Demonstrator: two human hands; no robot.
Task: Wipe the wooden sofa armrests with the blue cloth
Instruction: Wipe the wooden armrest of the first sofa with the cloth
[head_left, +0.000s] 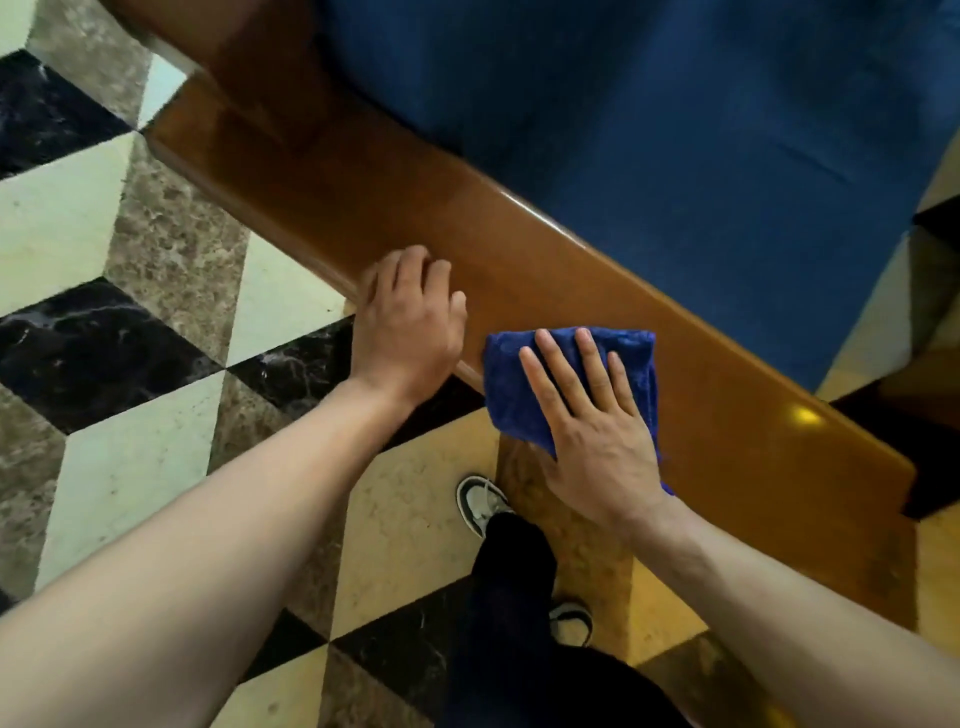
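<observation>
Polished brown wood forms the armrest (519, 260), a long flat board running diagonally from the upper left of the view to the lower right, with the blue seat cushion (675, 130) along its far edge and the patterned marble floor (156, 260) below its near edge.

I see the blue cloth (524, 384) folded into a pad and lying on the armrest at its near edge, partly overhanging it. My right hand (597, 431) lies flat on top of the cloth, fingers extended and slightly spread, pressing it to the wood; it does not pinch or clench the cloth. My left hand (410, 317) rests empty on the near edge just beside the cloth, fingers loosely curled, bracing.

In my judgement the stroke must follow the armrest's long axis. Unwiped wood extends both ways from the cloth: toward the front end at lower right and toward the upper left. The left hand blocks the upper-left direction and would need to shift first.
</observation>
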